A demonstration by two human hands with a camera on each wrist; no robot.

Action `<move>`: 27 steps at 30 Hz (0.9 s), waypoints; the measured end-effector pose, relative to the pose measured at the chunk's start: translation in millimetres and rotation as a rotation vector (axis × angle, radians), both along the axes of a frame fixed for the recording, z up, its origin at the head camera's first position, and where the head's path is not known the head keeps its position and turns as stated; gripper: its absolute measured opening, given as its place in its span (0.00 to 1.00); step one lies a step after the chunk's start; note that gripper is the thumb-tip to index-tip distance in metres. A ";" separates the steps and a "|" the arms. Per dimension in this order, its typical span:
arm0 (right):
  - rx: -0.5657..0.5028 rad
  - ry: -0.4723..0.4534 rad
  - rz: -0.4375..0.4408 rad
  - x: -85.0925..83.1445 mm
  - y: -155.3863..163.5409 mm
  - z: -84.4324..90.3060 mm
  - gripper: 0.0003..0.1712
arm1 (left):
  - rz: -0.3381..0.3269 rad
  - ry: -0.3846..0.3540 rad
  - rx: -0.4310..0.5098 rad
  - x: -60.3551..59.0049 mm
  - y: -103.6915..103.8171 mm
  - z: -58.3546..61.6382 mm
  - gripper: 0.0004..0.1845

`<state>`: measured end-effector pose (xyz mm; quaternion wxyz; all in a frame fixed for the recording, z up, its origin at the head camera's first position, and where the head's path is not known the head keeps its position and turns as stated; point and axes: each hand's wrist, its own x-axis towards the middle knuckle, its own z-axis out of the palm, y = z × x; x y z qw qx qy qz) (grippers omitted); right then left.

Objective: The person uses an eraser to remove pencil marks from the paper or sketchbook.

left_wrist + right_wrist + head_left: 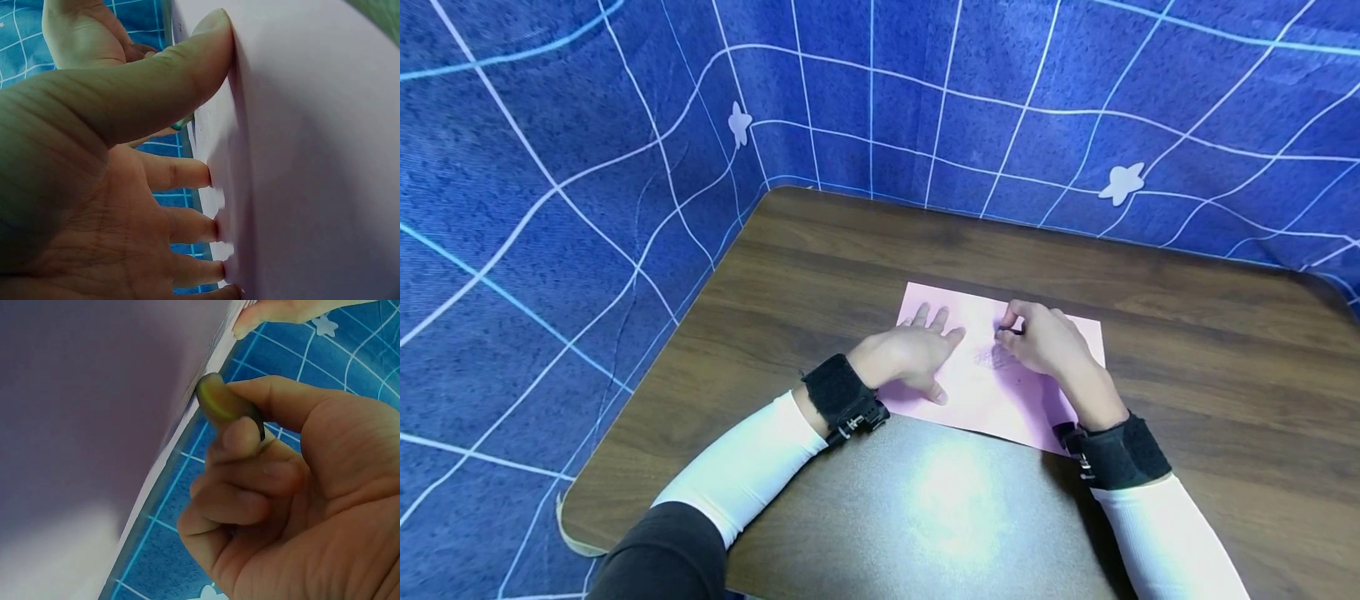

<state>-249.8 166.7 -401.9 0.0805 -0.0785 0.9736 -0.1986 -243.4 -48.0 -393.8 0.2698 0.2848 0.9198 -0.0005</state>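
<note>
A pink sheet of paper (977, 404) lies on the wooden table. My left hand (913, 352) rests on its left part with the fingers spread, and the fingertips and thumb touch the sheet in the left wrist view. With thumb and fingers my right hand (1041, 337) pinches a small dark rounded piece (219, 403) that has a yellow-green streak; its exact kind is unclear. The piece's tip meets the paper surface. Just below that tip, faint purplish scribble marks (995, 357) show on the paper. The fingers cover much of the piece.
The brown tabletop (820, 267) extends around the paper on all sides. Behind it and to the left hangs blue cloth (625, 167) with white wavy lines and star shapes. Black straps (1123, 454) with small cameras sit on both wrists.
</note>
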 end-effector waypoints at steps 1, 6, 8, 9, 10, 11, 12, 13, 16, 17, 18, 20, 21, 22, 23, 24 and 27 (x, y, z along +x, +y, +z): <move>0.009 0.006 -0.006 0.1 -0.2 1.0 0.08 | 0.002 0.000 -0.001 -0.1 -0.1 0.2 0.61; 0.043 0.017 -0.033 0.6 -0.8 4.3 0.05 | 0.007 -0.003 -0.004 -0.3 -0.8 0.8 0.61; 0.057 0.020 -0.044 0.9 -0.3 4.4 0.05 | 0.006 -0.006 -0.001 -0.2 -1.0 0.7 0.61; 0.062 0.020 -0.048 1.3 0.0 4.5 0.04 | 0.005 -0.006 0.000 -0.2 -1.0 0.4 0.61; 0.067 0.021 -0.052 2.0 0.1 4.9 0.04 | 0.003 -0.005 0.001 0.0 -1.0 0.3 0.61; 0.073 0.023 -0.056 2.6 0.3 5.2 0.04 | 0.000 -0.004 0.001 0.1 -0.9 0.2 0.61; 0.078 0.025 -0.060 3.1 0.8 5.2 0.04 | -0.001 -0.004 0.002 0.3 -0.8 0.1 0.61; 0.083 0.027 -0.068 3.4 1.3 5.1 0.03 | -0.002 -0.004 0.002 0.4 -0.6 0.0 0.61; 0.097 0.018 -0.080 4.4 1.6 5.6 0.04 | 0.001 -0.011 0.000 0.7 0.5 -0.3 0.61; 0.109 0.015 -0.083 4.4 1.2 5.4 0.04 | 0.003 -0.015 -0.001 0.7 0.9 -0.4 0.61; 0.123 0.011 -0.086 4.3 0.5 5.5 0.05 | 0.003 -0.016 -0.001 0.5 1.2 -0.6 0.61; 0.146 0.003 -0.091 4.3 -1.7 6.0 0.08 | 0.002 -0.014 -0.003 0.2 1.3 -0.7 0.61; 0.152 0.006 -0.093 4.4 -3.0 6.0 0.09 | 0.001 -0.011 -0.004 0.1 1.3 -0.6 0.61; 0.152 0.013 -0.094 4.2 -4.2 5.8 0.09 | -0.001 -0.006 -0.007 0.0 1.3 -0.4 0.61; 0.143 0.022 -0.090 4.0 -5.3 5.5 0.10 | -0.004 -0.002 -0.010 -0.2 1.1 -0.5 0.61; 0.118 0.029 -0.077 3.8 -6.4 5.0 0.10 | -0.006 0.002 -0.014 -0.4 1.1 -0.5 0.61; 0.022 0.032 0.001 2.7 -8.6 1.9 0.12 | -0.005 0.000 -0.021 -0.5 1.6 -0.5 0.62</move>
